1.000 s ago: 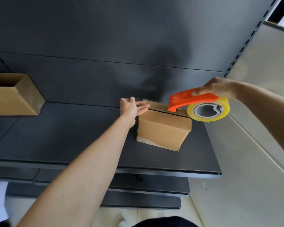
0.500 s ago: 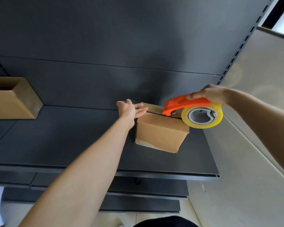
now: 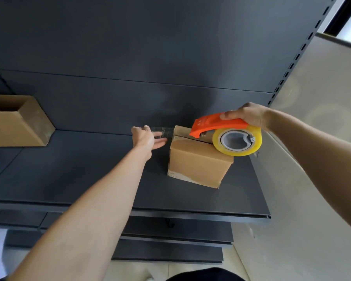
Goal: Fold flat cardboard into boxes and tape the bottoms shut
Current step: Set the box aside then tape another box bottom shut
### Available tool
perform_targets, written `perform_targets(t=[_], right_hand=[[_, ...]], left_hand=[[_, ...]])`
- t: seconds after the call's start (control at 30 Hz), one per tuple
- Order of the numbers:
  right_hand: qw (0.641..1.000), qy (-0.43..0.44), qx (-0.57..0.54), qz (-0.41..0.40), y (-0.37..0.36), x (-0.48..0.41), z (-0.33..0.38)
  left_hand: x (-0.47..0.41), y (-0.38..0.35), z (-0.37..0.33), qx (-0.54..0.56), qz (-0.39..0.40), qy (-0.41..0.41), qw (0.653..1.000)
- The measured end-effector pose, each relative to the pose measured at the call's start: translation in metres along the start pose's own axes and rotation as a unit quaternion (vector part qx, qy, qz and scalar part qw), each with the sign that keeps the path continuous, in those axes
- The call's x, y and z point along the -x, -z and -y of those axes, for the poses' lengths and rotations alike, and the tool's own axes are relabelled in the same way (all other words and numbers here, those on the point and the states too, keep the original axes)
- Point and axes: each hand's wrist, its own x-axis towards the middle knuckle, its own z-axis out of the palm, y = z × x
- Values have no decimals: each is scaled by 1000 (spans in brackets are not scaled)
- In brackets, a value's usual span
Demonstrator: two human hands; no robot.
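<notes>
Box point(image 3: 197, 165) sits on the dark metal shelf point(image 3: 89, 169), right of centre, flap face up, seam running roughly left-right. Right hand point(image 3: 247, 114) wraps the orange plastic tape dispenser point(image 3: 217, 123), nose down on the box top. The glossy yellowish tape roll point(image 3: 239, 153) overhangs the near right edge. A clear tape strip point(image 3: 164, 131) spans from the box's left edge to the left hand point(image 3: 144, 136), which is just beside the box with fingers mostly straight, pointing at it. Can't tell if the thumb pins the tape end. Likely next: pull the dispenser right along the seam; right hand is already on that axis. Cardboard is matte and crisp-edged. Second open box point(image 3: 18, 126) is far left on the shelf.
</notes>
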Motion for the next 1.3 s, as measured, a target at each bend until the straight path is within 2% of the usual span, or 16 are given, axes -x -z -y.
perform_targets(t=[0.3,0.5,0.9,1.07,1.3], right_hand=[[1000,-2,-12,-11,-2,4,-7],[1000,-2,2,-6,-4,3,-4],[1000,-6,12,-9,-6,-3,-1],[1000,-5,7,-12,-7,-4,0],[1000,-3,8,-10,-9,-8,2]], left_hand=[[-10,-6,-9,-39,2,-42,998],[-17,0,13,-77,5,6,997],[-36,-8,45,-151,15,35,988],[-38,-22,59,-195,64,82,975],[-34,-24,57,-207,70,155,963]])
